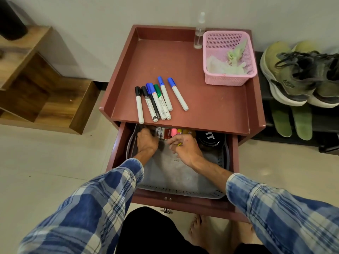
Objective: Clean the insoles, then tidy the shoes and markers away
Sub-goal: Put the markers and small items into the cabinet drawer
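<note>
Left hand (146,142) deep in the open reddish-brown wooden drawer (183,204), fingers curled round a dark marker (141,128) at the back left corner. Right hand (185,147) just beside, fingers curled over a yellow sliver; gripped or not, cannot tell. Row of coloured markers (168,133) along the drawer's back edge. Seven white-barrelled markers (156,99) near the front left edge of the reddish-brown cabinet top (211,110) — olive lace-up shoes (293,74) and green insoles (291,121) on the black rack (324,123) alongside.
</note>
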